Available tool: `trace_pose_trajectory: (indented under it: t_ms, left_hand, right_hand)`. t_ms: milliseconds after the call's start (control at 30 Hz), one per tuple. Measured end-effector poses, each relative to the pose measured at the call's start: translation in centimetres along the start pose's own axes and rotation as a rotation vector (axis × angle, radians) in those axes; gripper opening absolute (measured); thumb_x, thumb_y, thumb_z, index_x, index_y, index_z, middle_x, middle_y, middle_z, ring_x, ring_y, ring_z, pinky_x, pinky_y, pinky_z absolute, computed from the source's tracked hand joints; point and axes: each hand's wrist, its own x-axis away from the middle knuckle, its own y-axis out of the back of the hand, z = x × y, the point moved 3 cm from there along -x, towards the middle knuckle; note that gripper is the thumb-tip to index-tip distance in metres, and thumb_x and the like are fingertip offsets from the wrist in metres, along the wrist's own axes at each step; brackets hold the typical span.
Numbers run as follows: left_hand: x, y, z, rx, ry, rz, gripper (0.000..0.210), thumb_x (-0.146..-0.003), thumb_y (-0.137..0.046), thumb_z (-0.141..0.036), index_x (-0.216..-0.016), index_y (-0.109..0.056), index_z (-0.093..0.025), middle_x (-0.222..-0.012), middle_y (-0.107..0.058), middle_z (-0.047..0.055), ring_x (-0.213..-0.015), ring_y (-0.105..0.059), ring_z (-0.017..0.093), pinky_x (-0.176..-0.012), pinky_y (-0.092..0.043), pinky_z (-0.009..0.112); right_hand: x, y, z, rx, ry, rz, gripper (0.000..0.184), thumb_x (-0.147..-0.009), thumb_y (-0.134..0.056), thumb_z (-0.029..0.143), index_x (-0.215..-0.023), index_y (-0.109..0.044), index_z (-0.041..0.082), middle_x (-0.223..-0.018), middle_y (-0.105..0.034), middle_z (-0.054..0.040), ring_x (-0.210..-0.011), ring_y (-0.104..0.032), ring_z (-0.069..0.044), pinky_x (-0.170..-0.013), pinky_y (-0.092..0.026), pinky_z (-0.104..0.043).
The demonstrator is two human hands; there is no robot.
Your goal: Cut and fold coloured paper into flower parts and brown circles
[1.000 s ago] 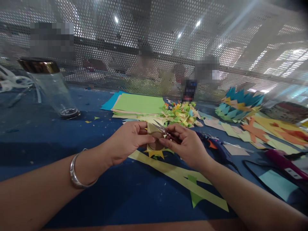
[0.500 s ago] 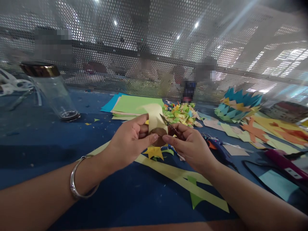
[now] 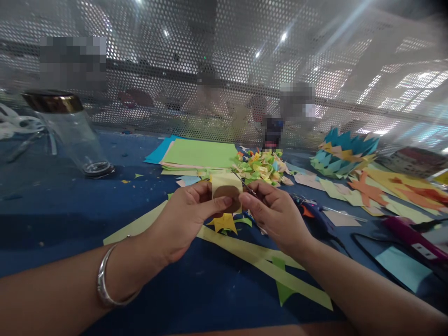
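Between my hands is a curled strip of pale yellow paper (image 3: 227, 181), its near side in shadow. My left hand (image 3: 189, 210) pinches the strip's left side between thumb and fingers; a silver bangle (image 3: 104, 275) is on that wrist. Slim dark scissors (image 3: 241, 179) lie in my right hand (image 3: 276, 212), blades pointing up and left along the strip's right edge. The right thumb tip presses near the strip. The handles are hidden by my fingers. Below are a yellow paper star (image 3: 224, 224) and long pale strips (image 3: 266, 266) on the blue table.
Stacked coloured paper (image 3: 203, 151) and a heap of paper stars (image 3: 262, 165) lie behind. At left stands a glass bottle (image 3: 75, 135); at right, a glue gun (image 3: 315, 219), a purple power strip (image 3: 413, 238) and a zigzag paper ring (image 3: 345, 154). A perforated screen (image 3: 157, 98) borders the back.
The paper strip's loose upper end, which arched up to the left, has come down, so the strip now looks shorter. Both hands stay close together, still holding strip and scissors.
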Motion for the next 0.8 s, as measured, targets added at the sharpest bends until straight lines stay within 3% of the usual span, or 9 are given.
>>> trace_pose_trajectory:
  t_ms: [133,400,800]
  left_hand:
    - [-0.17,0.23,-0.45,-0.006,-0.037,-0.036,0.022,-0.080,-0.076,-0.028,-0.101,-0.074,-0.021,-0.104,-0.076,0.004,-0.097,-0.065,0.017,-0.079,-0.045,0.025]
    - [-0.19,0.23,-0.35,0.107,-0.075,-0.021,0.026,-0.083,-0.073,-0.027,-0.109,-0.069,-0.021,-0.110,-0.074,0.004,-0.101,-0.066,0.019,-0.082,-0.046,0.027]
    - [0.29,-0.39,0.06,0.135,0.006,0.024,0.024,-0.084,-0.073,-0.025,-0.106,-0.068,-0.019,-0.108,-0.073,0.005,-0.096,-0.064,0.017,-0.079,-0.047,0.026]
  right_hand:
    - [0.12,-0.09,-0.48,-0.056,-0.064,0.016,0.040,-0.092,-0.058,0.056,-0.077,-0.055,0.019,-0.058,-0.039,0.0064,-0.044,-0.028,-0.005,-0.039,-0.020,-0.022]
    - [0.39,-0.22,-0.99,-0.150,-0.130,0.028,0.041,-0.090,-0.060,0.057,-0.077,-0.056,0.019,-0.054,-0.026,0.0098,-0.044,-0.017,-0.005,-0.038,-0.013,-0.021]
    - [0.57,-0.42,-0.70,-0.114,-0.126,0.043,0.041,-0.092,-0.059,0.054,-0.072,-0.051,0.019,-0.056,-0.029,0.0082,-0.046,-0.018,-0.005,-0.039,-0.012,-0.022]
